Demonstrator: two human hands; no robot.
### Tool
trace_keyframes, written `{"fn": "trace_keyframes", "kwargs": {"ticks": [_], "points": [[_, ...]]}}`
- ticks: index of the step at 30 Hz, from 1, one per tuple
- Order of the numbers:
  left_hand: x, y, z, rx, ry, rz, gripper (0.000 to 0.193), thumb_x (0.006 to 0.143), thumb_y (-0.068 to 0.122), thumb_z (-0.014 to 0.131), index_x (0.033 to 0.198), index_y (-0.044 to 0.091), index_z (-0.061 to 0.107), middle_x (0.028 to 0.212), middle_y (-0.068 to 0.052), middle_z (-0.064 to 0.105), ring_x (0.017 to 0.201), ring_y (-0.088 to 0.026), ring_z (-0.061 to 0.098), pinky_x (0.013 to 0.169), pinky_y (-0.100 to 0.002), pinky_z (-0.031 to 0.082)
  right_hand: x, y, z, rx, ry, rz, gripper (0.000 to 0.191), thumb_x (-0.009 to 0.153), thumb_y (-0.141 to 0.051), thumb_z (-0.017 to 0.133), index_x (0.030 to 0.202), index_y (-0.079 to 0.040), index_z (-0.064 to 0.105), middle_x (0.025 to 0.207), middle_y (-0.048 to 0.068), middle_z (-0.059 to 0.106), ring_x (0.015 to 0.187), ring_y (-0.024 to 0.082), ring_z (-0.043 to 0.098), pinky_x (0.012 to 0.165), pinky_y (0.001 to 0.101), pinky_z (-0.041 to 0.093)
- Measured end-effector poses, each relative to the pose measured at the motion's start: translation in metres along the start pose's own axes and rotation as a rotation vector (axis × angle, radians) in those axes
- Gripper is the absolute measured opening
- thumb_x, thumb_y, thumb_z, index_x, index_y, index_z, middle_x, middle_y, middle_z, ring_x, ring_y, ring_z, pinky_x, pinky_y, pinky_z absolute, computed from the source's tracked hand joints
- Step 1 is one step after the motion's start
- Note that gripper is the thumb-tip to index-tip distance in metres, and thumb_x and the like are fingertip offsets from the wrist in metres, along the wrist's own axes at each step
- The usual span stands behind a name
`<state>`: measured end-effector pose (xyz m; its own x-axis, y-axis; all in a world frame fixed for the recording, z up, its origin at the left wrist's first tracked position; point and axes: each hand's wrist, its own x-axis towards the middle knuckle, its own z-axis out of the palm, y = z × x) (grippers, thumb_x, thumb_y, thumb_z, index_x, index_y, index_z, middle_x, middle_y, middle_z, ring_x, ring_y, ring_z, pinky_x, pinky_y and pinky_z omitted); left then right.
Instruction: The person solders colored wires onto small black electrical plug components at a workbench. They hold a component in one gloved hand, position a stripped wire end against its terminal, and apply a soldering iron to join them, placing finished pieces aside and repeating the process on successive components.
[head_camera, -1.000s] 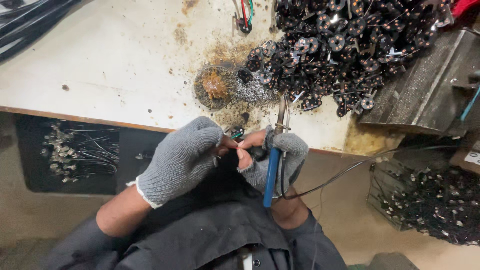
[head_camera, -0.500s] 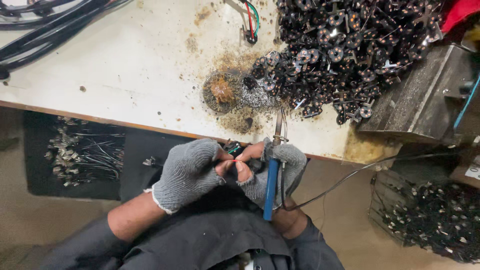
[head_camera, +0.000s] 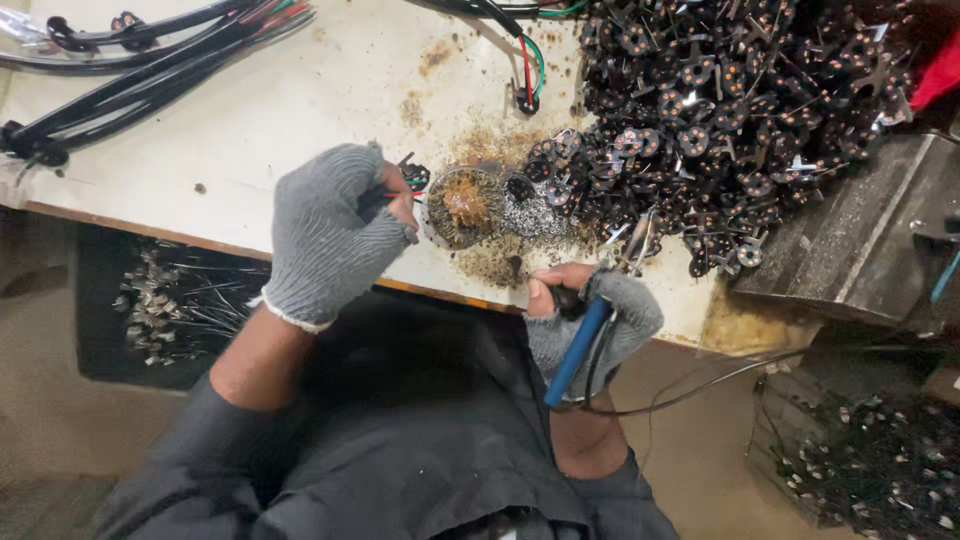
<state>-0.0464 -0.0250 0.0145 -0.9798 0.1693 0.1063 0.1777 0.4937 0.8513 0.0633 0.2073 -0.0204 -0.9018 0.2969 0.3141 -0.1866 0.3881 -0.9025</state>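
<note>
- A stained white bench (head_camera: 250, 110), crusted brown at its front edge, carries one round flux tin (head_camera: 462, 205) at centre and a heap of small black connectors (head_camera: 740, 110) at 1 o'clock, too many to count.
- One black cable bundle (head_camera: 150, 65) lies at 10 o'clock.
- Two gloved hands work: the left hand (head_camera: 330, 230) pinches a small wired part (head_camera: 412, 178) beside the tin; the right hand (head_camera: 590, 320), at 5 o'clock, grips one blue-handled soldering iron (head_camera: 580, 350).

gloves (head_camera: 330, 235): grey knit cloth, matt, nubbly. iron (head_camera: 578, 350): blue glossy plastic handle, metal tip. table (head_camera: 300, 110): pale, matt, stained brown and gritty. parts (head_camera: 720, 110): dark plastic with shiny metal pins. cables (head_camera: 150, 60): smooth black sheathing. sleeves (head_camera: 400, 450): dark matt cloth.
</note>
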Motion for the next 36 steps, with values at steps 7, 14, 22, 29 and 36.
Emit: {"fn": "trace_keyframes", "kwargs": {"ticks": [7,14,22,29,36], "points": [[0.0,0.001,0.003,0.106,-0.049,-0.011,0.013,0.083,0.017,0.079,0.085,0.009,0.069,0.077,-0.008,0.064,0.069,-0.023,0.065,0.068,-0.034,0.051,-0.003,0.005,0.0,-0.065,-0.045,-0.077,0.062,0.09,0.001,0.08,0.128,-0.013,0.033,0.099,0.017,0.071,0.088,0.024,0.073,0.074,0.0307,0.06],[0.001,0.003,0.004,0.182,-0.08,0.0,0.013,0.08,0.019,0.077,0.081,0.011,0.068,0.073,-0.008,0.06,0.067,-0.026,0.062,0.066,-0.038,0.049,-0.004,0.009,0.003,-0.042,-0.021,-0.116,0.064,0.09,0.001,0.08,0.128,-0.015,0.032,0.098,0.015,0.071,0.086,0.023,0.072,0.076,0.0316,0.059],[-0.004,0.004,0.003,0.148,-0.083,0.031,0.014,0.082,0.021,0.078,0.082,0.012,0.066,0.076,-0.007,0.061,0.072,-0.027,0.063,0.067,-0.039,0.049,-0.003,0.007,0.0,-0.052,-0.056,-0.081,0.061,0.092,0.001,0.08,0.129,-0.013,0.034,0.1,0.016,0.073,0.088,0.022,0.073,0.073,0.0293,0.059],[-0.009,0.003,0.003,0.194,-0.113,0.014,0.015,0.078,0.02,0.081,0.078,0.012,0.068,0.072,-0.009,0.061,0.069,-0.028,0.063,0.064,-0.04,0.048,-0.001,0.002,-0.004,-0.168,-0.115,-0.031,0.05,0.086,0.004,0.082,0.12,-0.012,0.048,0.091,0.019,0.074,0.077,0.023,0.072,0.068,0.031,0.058],[-0.021,0.006,0.007,0.165,-0.057,-0.009,0.01,0.086,0.018,0.079,0.088,0.011,0.071,0.083,-0.008,0.07,0.074,-0.026,0.07,0.069,-0.037,0.054,-0.002,0.007,0.001,-0.057,-0.082,-0.119,0.056,0.093,-0.002,0.081,0.13,-0.014,0.041,0.098,0.016,0.074,0.09,0.022,0.075,0.074,0.0297,0.061]]}}
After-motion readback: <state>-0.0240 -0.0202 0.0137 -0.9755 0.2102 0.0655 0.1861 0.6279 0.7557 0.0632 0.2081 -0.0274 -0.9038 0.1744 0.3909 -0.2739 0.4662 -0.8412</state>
